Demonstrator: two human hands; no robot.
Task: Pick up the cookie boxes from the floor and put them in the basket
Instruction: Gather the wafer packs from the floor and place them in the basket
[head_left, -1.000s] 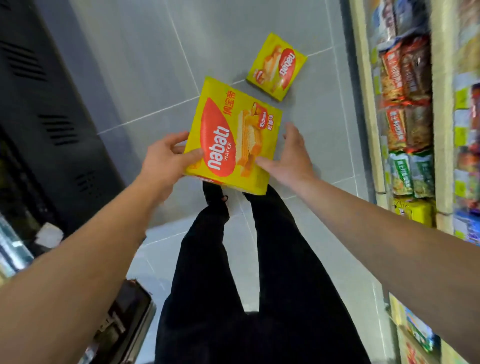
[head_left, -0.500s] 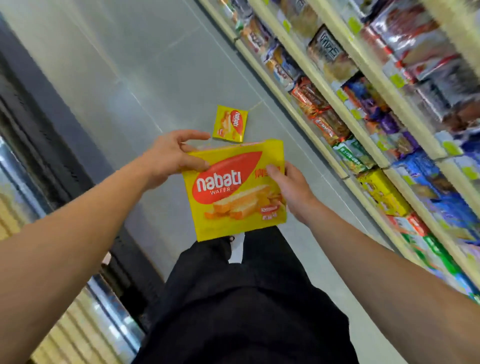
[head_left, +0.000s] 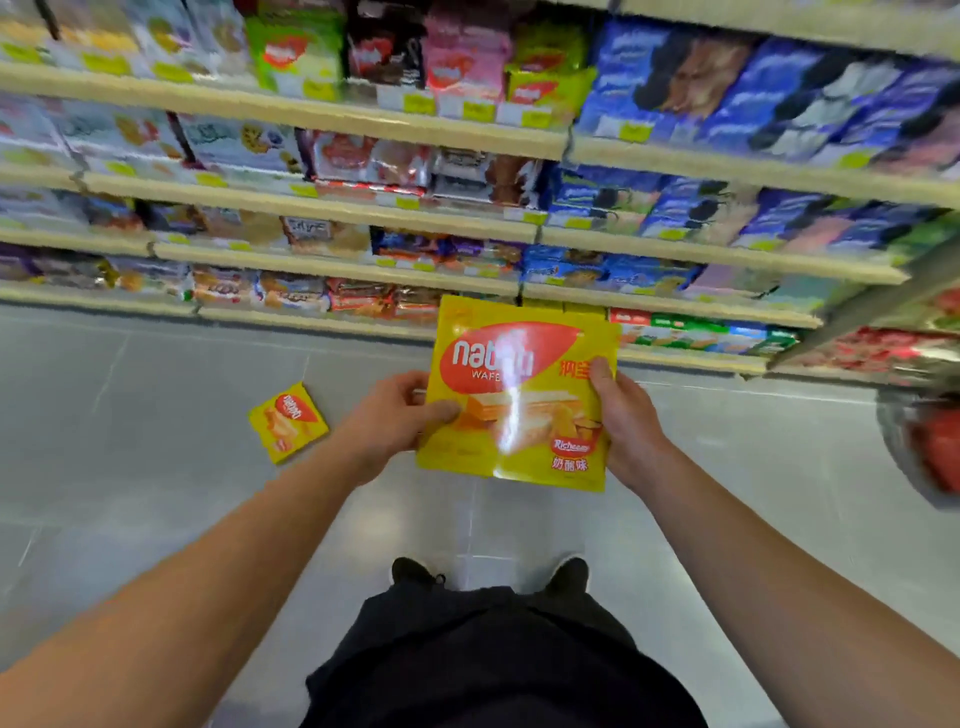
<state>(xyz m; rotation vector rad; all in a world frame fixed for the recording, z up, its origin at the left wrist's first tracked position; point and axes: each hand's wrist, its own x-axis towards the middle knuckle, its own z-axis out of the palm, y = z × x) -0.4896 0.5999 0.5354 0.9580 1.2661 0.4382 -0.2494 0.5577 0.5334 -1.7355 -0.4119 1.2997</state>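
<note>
So we've got the big yellow wafer box (head_left: 519, 395) up in the middle of the frame, held off the floor between both hands. Our left hand (head_left: 389, 421) pinches the left edge with the thumb on the front face, and our right hand (head_left: 628, 421) wraps the right edge the same way, thumb on the front and fingers behind.

It looks like thin glossy card, and there's a glare streak down the front, so we'd guess it's a bit slippery and pretty light for its size. Wafers crush easily, so squeezing the flat faces seems like a bad idea; the edges and corners are the stiff bits, which is where we're holding it.

The second yellow box (head_left: 288, 422) lies flat on the grey floor (head_left: 156, 467), left of centre, apart from our hands. It's smaller in view and probably a one-hand grab by its edges.

The basket (head_left: 919, 447) is a blurry shape at the right edge, just below the snack shelves (head_left: 322, 122).
</note>
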